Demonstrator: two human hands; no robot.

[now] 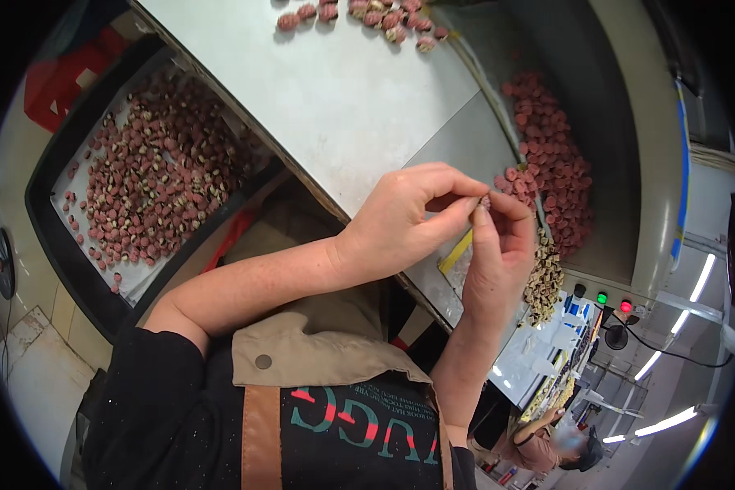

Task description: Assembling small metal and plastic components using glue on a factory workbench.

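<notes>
My left hand [412, 216] and my right hand [498, 253] meet fingertip to fingertip above the table's right part. Both are closed in a pinch on a small pinkish piece [486, 200], mostly hidden by the fingers. Just beyond them lies a large heap of pink rounded pieces [551, 155]. A smaller pile of cream and dark brown pieces [544, 282] sits to the right of my right wrist. At the far edge of the white table [326, 106] are several pink-and-cream pieces [384, 18], each about thumb-sized.
On the left stands a black tray [53, 220] lined with white, holding many pink-and-cream pieces [163, 171]. A red crate [61, 86] is behind it. A curved beige machine housing [653, 163] rises beyond the pink heap, near green and red lights [626, 305]. Another person [539, 445] works at far right.
</notes>
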